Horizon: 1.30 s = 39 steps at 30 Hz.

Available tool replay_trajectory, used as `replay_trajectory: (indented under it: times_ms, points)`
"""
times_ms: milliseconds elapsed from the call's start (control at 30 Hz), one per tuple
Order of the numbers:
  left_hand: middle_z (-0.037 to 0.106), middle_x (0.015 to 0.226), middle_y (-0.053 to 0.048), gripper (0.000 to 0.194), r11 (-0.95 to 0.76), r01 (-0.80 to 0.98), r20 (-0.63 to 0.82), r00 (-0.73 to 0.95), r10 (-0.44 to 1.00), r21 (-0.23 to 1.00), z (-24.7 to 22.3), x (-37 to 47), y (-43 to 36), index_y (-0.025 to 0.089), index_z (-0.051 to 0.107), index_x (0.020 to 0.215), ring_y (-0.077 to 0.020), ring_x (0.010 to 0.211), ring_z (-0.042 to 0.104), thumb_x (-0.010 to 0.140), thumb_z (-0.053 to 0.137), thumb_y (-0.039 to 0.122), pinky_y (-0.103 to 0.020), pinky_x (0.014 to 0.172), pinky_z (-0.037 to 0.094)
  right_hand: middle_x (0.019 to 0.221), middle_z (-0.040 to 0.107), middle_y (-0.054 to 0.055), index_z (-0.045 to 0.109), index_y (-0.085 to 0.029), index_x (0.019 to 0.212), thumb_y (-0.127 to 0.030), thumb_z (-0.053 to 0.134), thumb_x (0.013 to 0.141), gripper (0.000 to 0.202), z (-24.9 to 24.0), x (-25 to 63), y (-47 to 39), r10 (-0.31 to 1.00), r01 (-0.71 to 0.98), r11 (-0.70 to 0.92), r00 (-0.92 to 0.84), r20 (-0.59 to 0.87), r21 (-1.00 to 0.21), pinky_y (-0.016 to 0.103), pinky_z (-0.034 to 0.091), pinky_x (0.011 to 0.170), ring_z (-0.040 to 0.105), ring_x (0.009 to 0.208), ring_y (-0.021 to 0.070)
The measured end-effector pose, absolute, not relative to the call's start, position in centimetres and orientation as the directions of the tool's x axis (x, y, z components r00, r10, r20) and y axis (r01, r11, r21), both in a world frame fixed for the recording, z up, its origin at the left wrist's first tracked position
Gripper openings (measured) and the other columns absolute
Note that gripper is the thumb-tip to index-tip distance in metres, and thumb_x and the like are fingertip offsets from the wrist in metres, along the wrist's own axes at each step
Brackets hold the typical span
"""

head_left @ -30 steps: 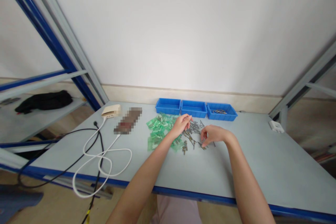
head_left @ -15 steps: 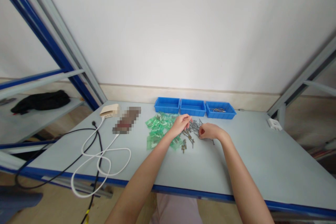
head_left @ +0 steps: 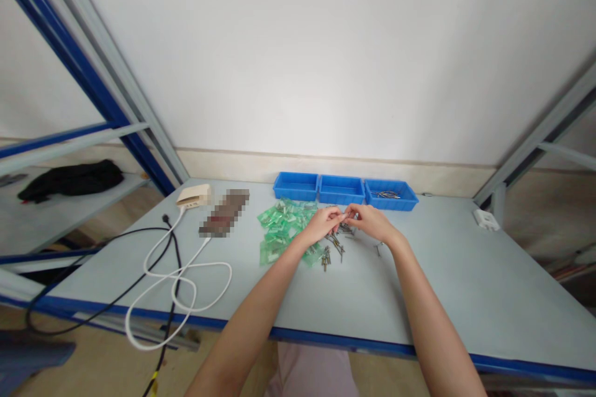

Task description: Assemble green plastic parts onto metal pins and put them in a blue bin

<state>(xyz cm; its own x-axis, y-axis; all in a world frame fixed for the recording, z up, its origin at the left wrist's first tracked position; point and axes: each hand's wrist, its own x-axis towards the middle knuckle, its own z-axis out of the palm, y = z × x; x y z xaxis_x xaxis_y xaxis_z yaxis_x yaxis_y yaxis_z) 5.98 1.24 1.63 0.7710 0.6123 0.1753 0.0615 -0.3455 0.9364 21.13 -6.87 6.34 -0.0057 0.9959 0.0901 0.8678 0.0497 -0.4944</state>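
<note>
left hand [head_left: 327, 222] and right hand [head_left: 371, 221] are poised, fingers curled nearly together, over metal fasteners [head_left: 336, 242] toward the counter's [head_left: 349, 304] back edge; grip cannot be discerned.

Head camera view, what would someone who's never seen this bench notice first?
Probably the three blue trays in a row at the back of the table, the rightmost holding a few slender metal pieces. Next, the green packets heaped in front of them toward the left, with the left-hand grip and right-hand grip close together beside the heap, near loose metal parts. Whatever the fingertips may hold is too small to tell.
</note>
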Motion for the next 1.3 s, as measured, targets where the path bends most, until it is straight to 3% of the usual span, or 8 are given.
replay_trajectory:
  times_ms: [300,467,833,1100,1300]
  points:
    - [0.047,0.049,0.005,0.034,-0.314,0.013,0.2,0.745,0.636,0.949,1.0,6.3,1.7,0.016,0.048,0.072,-0.0059,0.037,0.039,0.083,0.044,0.047,-0.017,0.039,0.029,0.08,0.069,0.001,0.066,-0.022,0.084,-0.045,0.056,0.078,0.026,6.0,21.9,-6.3,0.99,0.819,0.045,0.04,0.135,-0.572,0.024,0.033,0.059,0.058,0.07,0.0158]
    - [0.047,0.048,0.006,0.035,-0.28,0.0,0.194,0.72,0.666,0.96,1.0,6.4,1.9,0.016,0.049,0.075,-0.0061,0.037,0.039,0.081,0.045,0.05,-0.018,0.039,0.029,0.077,0.069,0.001,0.068,-0.023,0.086,-0.046,0.056,0.077,0.028,6.0,22.1,-6.3,0.989,0.799,0.006,0.085,0.123,-0.601,0.024,0.034,0.06,0.058,0.068,0.0152]
    - [0.044,0.046,0.005,0.041,-0.31,0.02,0.211,0.692,0.69,0.951,1.4,6.2,1.8,0.013,0.053,0.065,-0.0064,0.039,0.038,0.083,0.043,0.049,-0.019,0.041,0.029,0.062,0.063,0.001,0.06,-0.018,0.064,-0.042,0.04,0.086,0.038,5.6,22.2,-5.8,0.983,0.833,-0.007,0.109,0.151,-0.553,0.023,0.031,0.057,0.054,0.06,0.0139]
    - [0.045,0.047,0.006,0.035,-0.28,-0.035,0.228,0.678,0.699,0.96,1.3,6.4,2.0,0.014,0.054,0.081,-0.0062,0.037,0.036,0.083,0.043,0.047,-0.019,0.04,0.029,0.074,0.064,0.001,0.06,-0.02,0.083,-0.04,0.047,0.081,0.024,5.3,22.1,-5.8,0.961,0.779,0.054,0.128,0.244,-0.624,0.023,0.032,0.058,0.053,0.064,0.0139]
    - [0.041,0.043,0.006,0.038,-0.3,-0.008,0.226,0.679,0.698,0.954,1.8,6.1,1.7,0.014,0.051,0.066,-0.0063,0.038,0.035,0.082,0.044,0.048,-0.02,0.043,0.029,0.06,0.057,0.0,0.054,-0.018,0.063,-0.047,0.04,0.086,0.039,5.4,22.1,-5.7,0.967,0.792,0.046,0.118,0.226,-0.609,0.023,0.03,0.055,0.048,0.058,0.0131]
